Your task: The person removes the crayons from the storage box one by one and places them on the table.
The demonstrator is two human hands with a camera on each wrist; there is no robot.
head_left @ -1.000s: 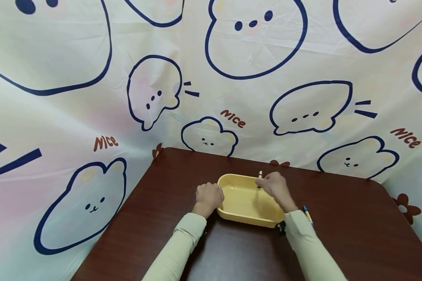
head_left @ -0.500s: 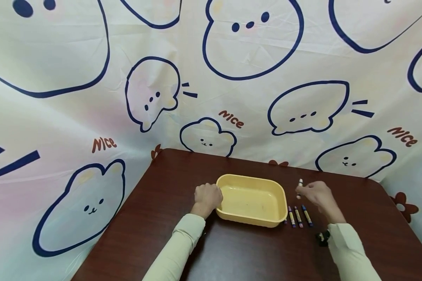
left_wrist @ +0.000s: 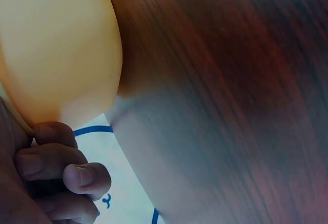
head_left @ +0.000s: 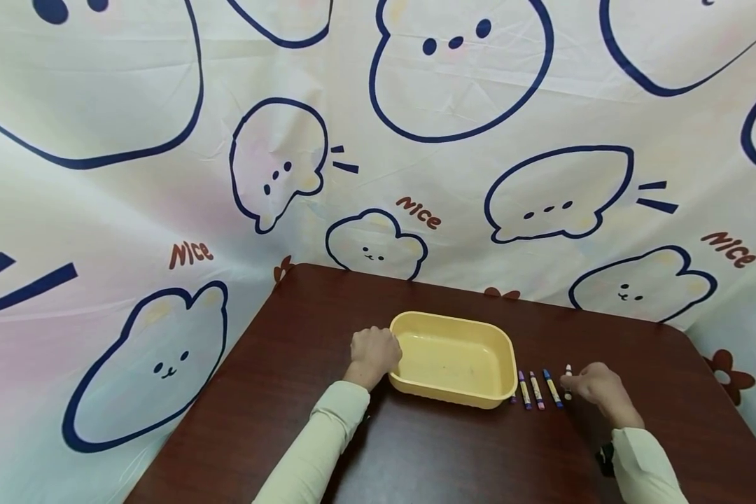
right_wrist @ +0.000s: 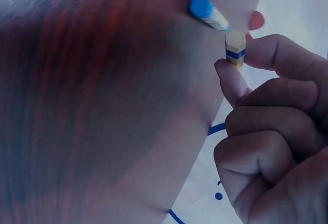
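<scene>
My left hand (head_left: 374, 353) grips the left rim of a yellow plastic basin (head_left: 447, 364). Close up in the left wrist view, its curled fingers (left_wrist: 54, 157) lie at the basin's edge. Right of the row of crayons, my right hand (head_left: 598, 386) pinches a pale crayon (right_wrist: 236, 48) between thumb and forefinger. That crayon is upright in the head view, at or just above the table; which one I cannot tell. To its left lies a blue crayon (head_left: 552, 388), then a pinkish crayon (head_left: 537, 390) and a purple crayon (head_left: 525, 390).
The dark brown table (head_left: 416, 455) runs back to a patterned cloth (head_left: 453, 175) hanging behind and at the sides. One more crayon (head_left: 513, 397) lies partly hidden against the basin's right side.
From over the basin, my right hand has carried the pale crayon rightward, past the row, and down to the table beside the blue crayon. My left hand has stayed on the rim.
</scene>
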